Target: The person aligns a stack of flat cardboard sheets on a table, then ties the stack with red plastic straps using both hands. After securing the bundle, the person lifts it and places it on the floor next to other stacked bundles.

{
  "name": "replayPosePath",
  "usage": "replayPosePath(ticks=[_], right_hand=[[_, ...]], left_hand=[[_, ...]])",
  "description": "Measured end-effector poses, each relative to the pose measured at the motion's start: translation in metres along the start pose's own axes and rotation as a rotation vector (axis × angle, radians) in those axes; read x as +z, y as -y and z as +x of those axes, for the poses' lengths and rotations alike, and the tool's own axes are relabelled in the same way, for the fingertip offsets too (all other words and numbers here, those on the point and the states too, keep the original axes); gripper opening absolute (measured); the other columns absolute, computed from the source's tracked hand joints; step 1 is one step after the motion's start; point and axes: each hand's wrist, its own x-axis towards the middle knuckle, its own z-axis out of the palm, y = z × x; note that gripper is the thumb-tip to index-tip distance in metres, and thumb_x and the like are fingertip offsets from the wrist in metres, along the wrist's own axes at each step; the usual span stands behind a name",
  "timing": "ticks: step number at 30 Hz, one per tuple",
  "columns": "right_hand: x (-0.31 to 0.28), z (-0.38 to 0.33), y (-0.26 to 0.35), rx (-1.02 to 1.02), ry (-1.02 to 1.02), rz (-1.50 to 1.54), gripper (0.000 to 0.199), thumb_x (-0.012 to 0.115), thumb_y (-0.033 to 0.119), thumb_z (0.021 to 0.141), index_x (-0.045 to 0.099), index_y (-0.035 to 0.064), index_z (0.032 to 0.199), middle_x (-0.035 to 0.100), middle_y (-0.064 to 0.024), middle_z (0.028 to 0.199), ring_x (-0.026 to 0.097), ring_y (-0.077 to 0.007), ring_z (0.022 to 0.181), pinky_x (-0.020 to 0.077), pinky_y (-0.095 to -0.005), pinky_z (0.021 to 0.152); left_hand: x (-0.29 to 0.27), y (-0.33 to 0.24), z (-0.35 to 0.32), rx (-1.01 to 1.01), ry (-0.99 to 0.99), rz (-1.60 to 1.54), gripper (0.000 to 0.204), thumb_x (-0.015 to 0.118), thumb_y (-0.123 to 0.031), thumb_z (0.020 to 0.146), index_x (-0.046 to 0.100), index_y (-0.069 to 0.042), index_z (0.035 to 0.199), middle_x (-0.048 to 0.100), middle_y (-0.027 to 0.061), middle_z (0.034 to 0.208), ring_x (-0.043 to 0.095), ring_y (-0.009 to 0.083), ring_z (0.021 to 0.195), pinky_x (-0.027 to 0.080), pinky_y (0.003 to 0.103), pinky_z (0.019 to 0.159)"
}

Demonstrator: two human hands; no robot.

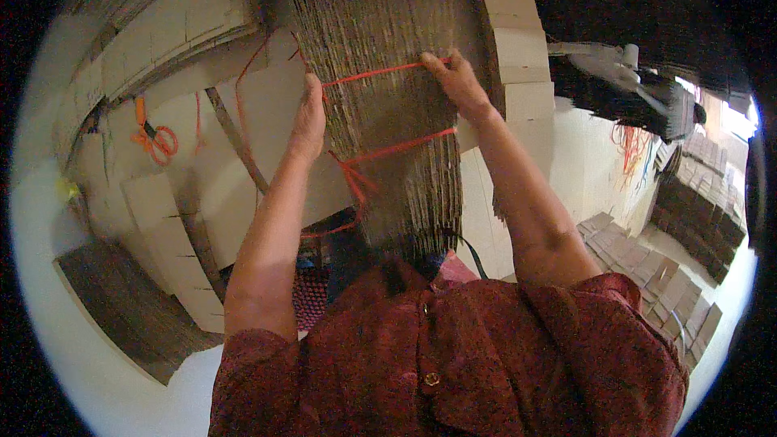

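Note:
A tall stack of flat cardboard sheets (388, 113), its layered edges facing up, stands in front of me. A red string (380, 73) runs across it between my hands. My right hand (463, 87) is closed on this string at the stack's right edge, thumb and forefinger at its end. My left hand (309, 121) presses along the stack's left side, where the string meets it; its fingers are mostly hidden. Nearer to me, a second red string (401, 146) crosses the stack, with a knot and loose tails at the left.
Orange-handled scissors (155, 142) lie on cardboard at the left. More cardboard stacks stand at far left (178, 24), lower left (121, 299) and right (700, 210). Loose red strings (631, 150) hang at the right, below a grey metal machine part (615, 73).

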Motion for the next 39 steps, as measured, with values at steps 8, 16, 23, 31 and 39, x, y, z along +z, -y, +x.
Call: replayPosePath(ticks=[8,16,23,31,39], right_hand=[[0.012,-0.009,-0.053,-0.089,-0.278,0.071,0.059,0.075,0.039,0.071,0.058,-0.0081,0.103,0.065,-0.0133,0.091,0.061,-0.0196,0.082,0.0496,-0.033,0.072],[0.004,-0.004,-0.061,0.065,-0.346,-0.355,0.071,0.066,0.063,0.063,0.065,-0.005,0.082,0.065,-0.0232,0.081,0.065,-0.0352,0.076,0.0508,-0.0437,0.067],[0.002,-0.006,-0.062,0.148,-0.293,-0.377,0.07,0.064,0.063,0.064,0.066,-0.0042,0.084,0.065,-0.0227,0.081,0.065,-0.0346,0.076,0.0513,-0.0429,0.07],[0.002,-0.011,-0.06,0.123,-0.356,-0.385,0.074,0.063,0.068,0.062,0.067,-0.0027,0.083,0.065,-0.0217,0.083,0.064,-0.0356,0.078,0.0513,-0.0429,0.071],[0.003,-0.014,-0.056,0.087,-0.381,-0.348,0.071,0.068,0.064,0.062,0.061,-0.0061,0.063,0.059,-0.0201,0.058,0.063,-0.0316,0.063,0.0479,-0.0416,0.062]], left_hand=[[0.073,-0.076,0.02,0.944,-0.152,0.966,0.033,0.07,-0.016,0.069,0.063,-0.008,0.1,0.054,0.0107,0.105,0.051,0.0301,0.099,0.041,0.04,0.086],[0.17,-0.069,0.059,1.094,0.349,1.323,0.015,0.062,-0.014,0.07,0.061,-0.012,0.084,0.053,0.0079,0.097,0.052,0.0272,0.096,0.048,0.036,0.077],[0.181,-0.065,0.058,1.033,0.373,1.45,0.015,0.061,-0.014,0.072,0.057,-0.009,0.085,0.05,0.0071,0.098,0.051,0.0263,0.096,0.053,0.037,0.071],[0.194,-0.058,0.071,1.057,0.465,1.64,0.018,0.062,-0.012,0.071,0.054,-0.008,0.087,0.05,0.009,0.095,0.052,0.0262,0.096,0.053,0.035,0.071],[0.149,-0.1,0.091,0.776,0.614,1.042,0.032,0.064,-0.009,0.072,0.058,-0.005,0.103,0.054,0.0117,0.111,0.054,0.0298,0.102,0.047,0.036,0.085]])
